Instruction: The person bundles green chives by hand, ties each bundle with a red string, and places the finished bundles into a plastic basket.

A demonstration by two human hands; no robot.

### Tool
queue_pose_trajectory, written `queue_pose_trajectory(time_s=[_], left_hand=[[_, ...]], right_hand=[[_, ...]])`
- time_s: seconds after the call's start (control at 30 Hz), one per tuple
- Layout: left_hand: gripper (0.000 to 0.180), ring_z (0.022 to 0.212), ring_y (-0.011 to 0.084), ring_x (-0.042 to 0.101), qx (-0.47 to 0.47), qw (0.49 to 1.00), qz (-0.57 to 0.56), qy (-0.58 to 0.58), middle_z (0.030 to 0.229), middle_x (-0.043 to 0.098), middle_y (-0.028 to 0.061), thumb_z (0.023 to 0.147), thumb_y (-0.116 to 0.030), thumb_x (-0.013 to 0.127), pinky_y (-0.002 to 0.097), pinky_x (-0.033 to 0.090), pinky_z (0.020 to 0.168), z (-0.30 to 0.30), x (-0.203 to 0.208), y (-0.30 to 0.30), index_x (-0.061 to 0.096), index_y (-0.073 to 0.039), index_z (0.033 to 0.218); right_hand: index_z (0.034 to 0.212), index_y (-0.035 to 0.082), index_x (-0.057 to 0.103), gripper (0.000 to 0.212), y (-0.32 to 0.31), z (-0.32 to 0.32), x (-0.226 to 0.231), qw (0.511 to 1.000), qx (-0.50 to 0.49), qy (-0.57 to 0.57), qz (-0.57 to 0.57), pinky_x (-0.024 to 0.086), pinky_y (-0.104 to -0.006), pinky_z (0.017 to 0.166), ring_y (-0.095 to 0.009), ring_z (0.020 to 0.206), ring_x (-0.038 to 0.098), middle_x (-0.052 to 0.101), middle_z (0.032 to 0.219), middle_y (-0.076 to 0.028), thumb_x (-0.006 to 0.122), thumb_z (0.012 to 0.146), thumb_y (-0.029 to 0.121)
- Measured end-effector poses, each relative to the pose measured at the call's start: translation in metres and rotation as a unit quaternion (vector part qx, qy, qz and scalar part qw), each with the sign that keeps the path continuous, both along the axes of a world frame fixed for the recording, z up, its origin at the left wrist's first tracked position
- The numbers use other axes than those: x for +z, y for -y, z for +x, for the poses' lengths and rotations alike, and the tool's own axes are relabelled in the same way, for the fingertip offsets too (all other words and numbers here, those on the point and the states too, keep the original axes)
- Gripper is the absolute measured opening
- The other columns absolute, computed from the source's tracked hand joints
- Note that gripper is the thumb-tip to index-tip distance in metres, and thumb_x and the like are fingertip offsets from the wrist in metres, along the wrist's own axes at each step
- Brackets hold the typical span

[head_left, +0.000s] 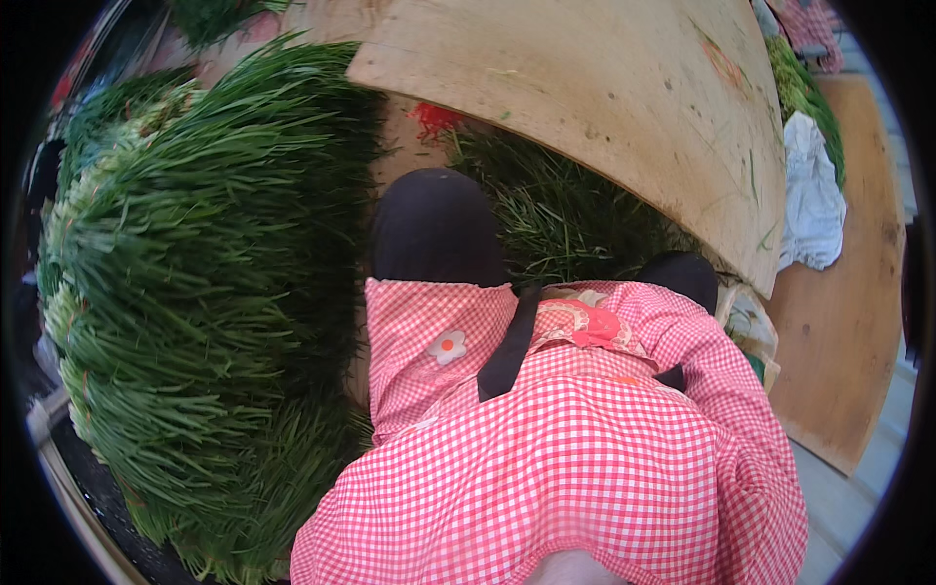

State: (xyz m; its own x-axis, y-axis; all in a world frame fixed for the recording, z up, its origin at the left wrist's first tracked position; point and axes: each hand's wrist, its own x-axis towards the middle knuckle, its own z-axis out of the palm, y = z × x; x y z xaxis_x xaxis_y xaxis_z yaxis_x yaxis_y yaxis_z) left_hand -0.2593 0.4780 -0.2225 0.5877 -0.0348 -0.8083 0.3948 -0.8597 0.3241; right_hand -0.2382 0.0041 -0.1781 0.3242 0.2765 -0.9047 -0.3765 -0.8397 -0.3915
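Neither of my hands shows. My right arm, in a red-and-white checked sleeve (717,361), bends in across my lap, and its hand is hidden there. My left hand is out of sight too. Left of my dark-trousered knee (434,224) rises a tall stack of leafy green bundles, probably chives (214,263), with pale stem ends at the far left and leaf tips toward me. More long green leaves (565,205) lie loose between my knees and under the board's edge. A checked apron (439,341) with a white flower patch covers my left thigh.
A large worn wooden board (604,88) spans ahead of me, with leaf scraps on it. Red ties (434,121) lie near its left corner. At right, a pale cloth (811,200) hangs by another wooden board (848,322) and more greens (819,112). A checked sleeve (811,29) shows far right.
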Motion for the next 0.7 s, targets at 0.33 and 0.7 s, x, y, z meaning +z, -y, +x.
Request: queue_pose_trajectory(time_s=[0.33, 0.7], left_hand=[[0.039, 0.102, 0.0342, 0.055, -0.016, 0.999, 0.044, -0.023, 0.115, 0.057, 0.0128, 0.078, -0.018, 0.057, 0.042, 0.044, 0.088, 0.035, 0.026, 0.012, 0.054, -0.007, 0.116], [0.039, 0.102, 0.0327, 0.055, -0.005, 0.995, 0.084, -0.044, 0.115, 0.057, 0.0126, 0.079, -0.016, 0.057, 0.0405, 0.044, 0.088, 0.052, 0.056, 0.026, 0.053, -0.006, 0.117]], right_hand=[[0.113, 0.008, 0.057, 0.032, 0.04, -0.034, -0.033, 0.996, -0.062, -0.064, 0.021, 0.043, -0.0327, 0.087, -0.02, 0.104, 0.055, 0.059, 0.112, -0.008, 0.058, 0.083, 0.017], [0.116, 0.009, 0.056, 0.036, 0.02, -0.018, -0.07, 0.99, -0.062, -0.083, 0.097, 0.042, -0.0335, 0.088, -0.021, 0.105, 0.054, 0.059, 0.113, -0.008, 0.059, 0.081, 0.019]])
